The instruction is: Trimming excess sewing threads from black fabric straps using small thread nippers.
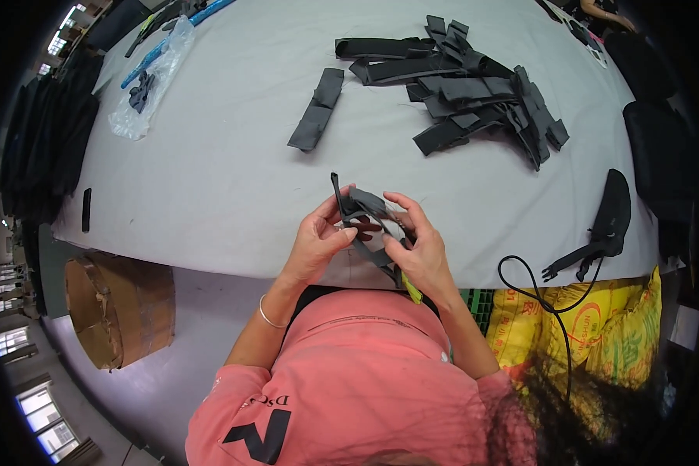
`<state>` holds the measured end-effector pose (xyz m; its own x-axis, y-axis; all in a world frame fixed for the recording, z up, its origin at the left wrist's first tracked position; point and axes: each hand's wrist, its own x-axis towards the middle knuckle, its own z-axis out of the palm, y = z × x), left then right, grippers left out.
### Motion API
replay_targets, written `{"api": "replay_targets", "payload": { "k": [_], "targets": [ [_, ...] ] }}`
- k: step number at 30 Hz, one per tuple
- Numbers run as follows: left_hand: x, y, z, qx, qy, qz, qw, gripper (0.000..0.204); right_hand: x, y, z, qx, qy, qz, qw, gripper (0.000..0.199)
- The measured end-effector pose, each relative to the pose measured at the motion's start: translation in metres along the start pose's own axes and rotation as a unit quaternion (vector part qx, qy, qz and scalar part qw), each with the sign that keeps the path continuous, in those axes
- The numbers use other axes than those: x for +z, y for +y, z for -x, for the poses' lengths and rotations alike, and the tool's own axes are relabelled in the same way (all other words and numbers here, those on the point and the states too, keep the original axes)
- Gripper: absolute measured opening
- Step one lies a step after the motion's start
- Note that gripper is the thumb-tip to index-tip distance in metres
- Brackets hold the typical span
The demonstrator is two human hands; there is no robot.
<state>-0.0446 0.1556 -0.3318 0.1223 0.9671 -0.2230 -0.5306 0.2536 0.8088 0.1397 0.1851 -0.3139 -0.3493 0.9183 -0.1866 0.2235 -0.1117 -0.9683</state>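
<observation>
The left hand (315, 242) grasps a dark strip of cloth (369, 202) with its thumb in front and fingers behind, while the right hand (422, 252) has thumb and forefinger curved around the other side of it. The cloth is in front of the person's waist, over the near edge of the table (210, 163), bent into a loose loop with one narrow end sticking up beside the left fingers. Most of both hands' fingertips are hidden behind it, and a dark reddish patch inside the loop is hard to make out. A yellow-green thing (413, 290) pokes out below the right palm; its upper part is covered, so whether it is gripped or merely hangs there cannot be told.

Beyond the hands lies a single strip (317, 109), and farther right a pile of strips (474, 89), overlapping so much that they cannot be counted. A clear bag (136, 120) lies far left, its contents partly blurred by the plastic. At lower right, loose hair covers parts of the yellow sacks (516, 326) and the lower end of a black cord (565, 342). Another person's arm (602, 13) is cut off at the top right.
</observation>
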Motion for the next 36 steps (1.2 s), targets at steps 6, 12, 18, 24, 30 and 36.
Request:
{"api": "replay_targets", "payload": {
  "k": [6, 12, 18, 24, 30, 36],
  "targets": [
    [-0.003, -0.001, -0.001, -0.040, 0.022, -0.073, 0.996, 0.062, 0.000, 0.020, -0.005, 0.004, 0.010, -0.104, 0.994, 0.044],
    [0.003, 0.001, -0.006, -0.038, 0.069, -0.077, 0.994, 0.061, -0.001, 0.021, -0.006, 0.023, 0.002, -0.125, 0.992, 0.035],
    [-0.001, 0.004, -0.009, -0.055, 0.045, -0.096, 0.993, 0.056, 0.001, 0.021, -0.006, 0.046, -0.003, -0.152, 0.987, 0.028],
    [0.004, 0.003, -0.013, -0.042, 0.056, -0.145, 0.987, 0.052, 0.002, 0.015, -0.007, 0.023, 0.042, -0.132, 0.990, 0.029],
    [0.006, 0.004, -0.015, -0.022, 0.029, -0.113, 0.993, 0.062, 0.002, 0.000, 0.000, -0.057, 0.116, 0.059, 0.990, 0.034],
    [0.006, 0.010, -0.016, -0.055, -0.013, -0.154, 0.986, 0.065, -0.001, -0.007, -0.006, -0.182, 0.105, 0.128, 0.969, 0.039]
  ]
}}
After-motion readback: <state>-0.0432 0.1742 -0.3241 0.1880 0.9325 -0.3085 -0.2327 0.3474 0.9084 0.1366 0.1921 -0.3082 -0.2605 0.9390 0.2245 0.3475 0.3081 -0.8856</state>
